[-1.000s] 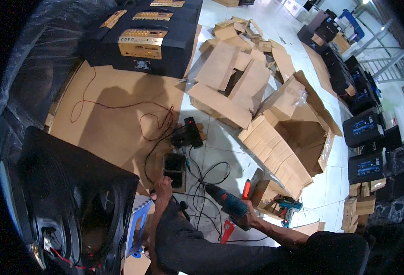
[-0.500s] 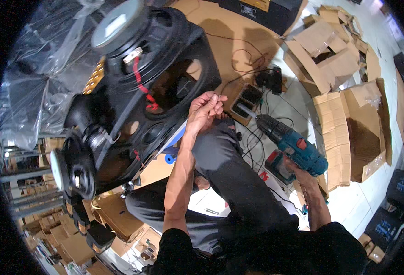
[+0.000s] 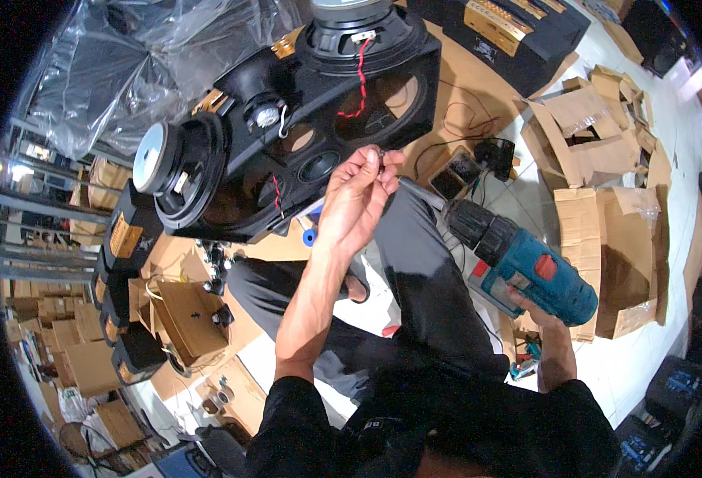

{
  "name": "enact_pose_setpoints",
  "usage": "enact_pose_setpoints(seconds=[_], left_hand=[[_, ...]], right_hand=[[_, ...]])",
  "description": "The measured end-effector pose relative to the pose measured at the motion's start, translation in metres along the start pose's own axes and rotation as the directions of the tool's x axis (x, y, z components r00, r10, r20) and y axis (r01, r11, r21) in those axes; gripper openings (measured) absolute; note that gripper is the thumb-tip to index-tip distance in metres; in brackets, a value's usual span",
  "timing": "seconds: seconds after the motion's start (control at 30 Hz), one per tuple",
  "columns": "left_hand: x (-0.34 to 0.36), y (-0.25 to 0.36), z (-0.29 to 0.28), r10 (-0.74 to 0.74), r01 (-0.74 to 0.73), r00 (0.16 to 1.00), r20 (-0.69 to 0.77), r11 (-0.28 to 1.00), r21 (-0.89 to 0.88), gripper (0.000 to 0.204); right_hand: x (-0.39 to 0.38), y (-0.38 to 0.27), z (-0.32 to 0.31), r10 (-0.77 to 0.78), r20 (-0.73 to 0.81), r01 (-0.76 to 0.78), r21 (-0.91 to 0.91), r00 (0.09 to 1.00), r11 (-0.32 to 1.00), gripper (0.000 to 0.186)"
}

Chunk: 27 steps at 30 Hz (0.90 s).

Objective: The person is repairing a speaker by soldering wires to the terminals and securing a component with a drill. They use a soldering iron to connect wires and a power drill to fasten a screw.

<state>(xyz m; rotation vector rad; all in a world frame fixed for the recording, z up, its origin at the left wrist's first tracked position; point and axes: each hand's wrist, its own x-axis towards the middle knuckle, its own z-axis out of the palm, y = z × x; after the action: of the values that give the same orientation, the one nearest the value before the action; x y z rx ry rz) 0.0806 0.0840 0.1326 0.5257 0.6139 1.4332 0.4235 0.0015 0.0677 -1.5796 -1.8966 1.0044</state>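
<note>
My right hand (image 3: pixel 544 315) is wrapped round the grip of a teal and black cordless drill (image 3: pixel 530 263). The drill's long metal bit (image 3: pixel 419 191) points up and left, ending close to the fingers of my left hand (image 3: pixel 355 195). That hand is closed in a pinch on something small and dark, too small to name. Just beyond it lies a black speaker cabinet (image 3: pixel 243 187) with open round cutouts. Loose speaker drivers rest on it: one woofer (image 3: pixel 351 40) at the far end, another woofer (image 3: pixel 184 171) at the left. Twisted red wires (image 3: pixel 362 80) hang from the far woofer.
Opened cardboard boxes (image 3: pixel 578 239) stand at the right. A tray of small dark pieces (image 3: pixel 453 175) sits past the drill, beside black cables. Clear plastic sheeting (image 3: pixel 128 88) covers things at the far left. Behind is another black cabinet (image 3: pixel 518 40); a cardboard box (image 3: pixel 188 319) lies at left.
The view has shifted, so the cabinet appears lower-angled and farther right. The drill's bit has come closer to my left hand, which keeps its pinch. My right hand still grips the drill.
</note>
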Motion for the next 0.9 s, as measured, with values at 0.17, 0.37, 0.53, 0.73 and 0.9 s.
enact_pose_setpoints(seconds=[0.17,0.37,0.53,0.73,0.9], left_hand=[[-0.025,-0.009,0.004,0.014,-0.017,0.994,-0.107,0.999,-0.028,0.015],[-0.032,-0.008,0.004,0.08,-0.08,0.995,-0.063,0.997,0.003,0.018],[-0.034,-0.012,0.008,0.036,-0.058,0.981,-0.193,0.992,-0.112,0.017],[-0.035,-0.017,-0.015,-0.125,0.067,0.99,-0.069,0.831,-0.552,0.018],[-0.042,-0.017,0.001,-0.088,-0.046,0.964,-0.253,0.877,-0.479,0.023]], right_hand=[[-0.002,-0.058,-0.004,-0.172,-0.015,0.15,-0.416,0.985,0.897,0.074],[-0.005,-0.048,0.008,-0.222,-0.227,0.212,-0.067,0.948,0.975,0.066],[-0.02,-0.003,0.015,-0.056,-0.115,0.055,-0.018,0.992,0.998,0.076],[-0.034,0.039,0.023,0.002,-0.18,-0.01,-0.039,0.984,0.999,0.074],[-0.029,0.006,0.014,-0.134,-0.21,0.145,0.033,0.968,0.989,0.037]])
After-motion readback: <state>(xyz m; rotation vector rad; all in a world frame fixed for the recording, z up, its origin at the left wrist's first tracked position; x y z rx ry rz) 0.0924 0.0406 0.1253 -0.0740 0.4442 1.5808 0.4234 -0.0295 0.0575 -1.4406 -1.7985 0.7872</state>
